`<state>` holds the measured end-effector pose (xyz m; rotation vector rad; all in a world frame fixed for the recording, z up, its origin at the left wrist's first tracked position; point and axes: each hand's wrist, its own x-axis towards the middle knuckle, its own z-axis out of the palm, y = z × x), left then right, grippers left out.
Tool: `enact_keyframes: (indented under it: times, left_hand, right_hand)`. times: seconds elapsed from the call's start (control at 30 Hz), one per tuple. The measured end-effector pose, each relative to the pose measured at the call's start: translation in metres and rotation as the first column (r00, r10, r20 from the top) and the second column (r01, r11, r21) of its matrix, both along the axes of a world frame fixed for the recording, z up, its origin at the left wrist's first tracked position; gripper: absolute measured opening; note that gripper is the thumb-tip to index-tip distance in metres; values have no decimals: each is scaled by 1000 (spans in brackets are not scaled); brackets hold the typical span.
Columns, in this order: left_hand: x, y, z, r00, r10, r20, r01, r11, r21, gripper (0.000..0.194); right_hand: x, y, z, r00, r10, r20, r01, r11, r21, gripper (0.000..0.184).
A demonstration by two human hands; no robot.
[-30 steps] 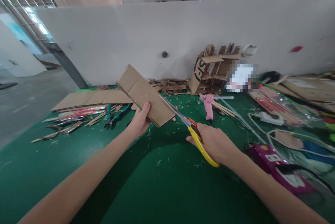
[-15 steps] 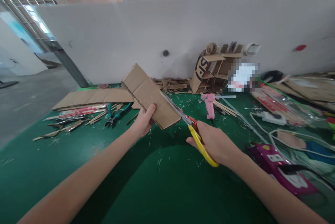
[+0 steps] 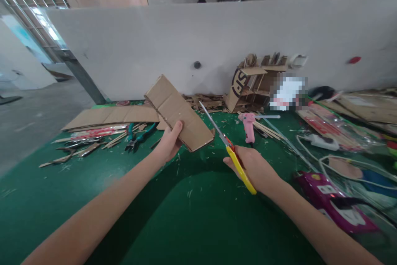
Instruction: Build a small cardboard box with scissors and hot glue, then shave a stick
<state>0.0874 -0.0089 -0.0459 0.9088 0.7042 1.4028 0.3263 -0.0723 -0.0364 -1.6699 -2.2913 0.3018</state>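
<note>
The green table [image 3: 192,223] lies open and bare at 6 o'clock, while clutter crowds its 12 and 3 o'clock edges. The cardboard strip [image 3: 178,112] is raised at centre, its near edge pinched by the left hand [image 3: 169,143]. At 4 o'clock from it, the right hand [image 3: 256,168] grips the scissors [image 3: 228,149], blades closed and just clear of the strip. The fingers inside the handles are hidden.

Brown corrugated cardboard strip [image 3: 178,113] is held tilted above green table; yellow-handled scissors [image 3: 228,149] are held just beside its right edge.
</note>
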Motion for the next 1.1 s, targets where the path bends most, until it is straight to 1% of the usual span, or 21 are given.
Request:
enact_keyframes:
  times: [0.13,0.27,0.37,0.5,0.63,0.77,0.9,1.0,1.07,1.1]
  left_hand:
    - [-5,4,-2,994,65,-89,-64,998,5,52]
    - [-7,6,-3,970,127,-208,-112,990,82,50]
    - [-7,5,2,941,181,-287,-143,978,149,52]
    - [-9,2,14,882,223,-415,-105,952,288,62]
    - [-12,0,24,822,224,-524,-58,948,314,63]
    - [-12,-1,27,818,195,-542,-36,957,289,61]
    - [-15,-1,25,802,131,-582,10,972,233,72]
    - [-17,0,23,789,123,-602,30,971,237,78]
    - [-17,2,20,811,124,-573,21,971,240,74]
    - [-17,3,17,832,139,-537,-5,970,244,71]
  right_hand:
    - [3,-2,-4,991,9,-130,-14,999,-33,45]
    - [6,-6,-4,951,81,-299,-96,995,-37,44]
    - [4,-9,-3,913,86,-398,-120,991,-62,45]
    - [3,-8,-6,867,35,-497,-72,996,-54,47]
    - [8,-3,-14,830,-31,-557,8,999,-44,50]
    - [11,-2,-16,806,-8,-591,-35,998,-61,50]
    - [10,-4,-14,813,50,-579,-84,996,-32,46]
    - [10,-5,-15,836,89,-541,-99,995,10,42]
    - [11,-4,-15,870,93,-484,-74,996,58,40]
    - [12,-4,-14,895,87,-438,-59,995,77,41]
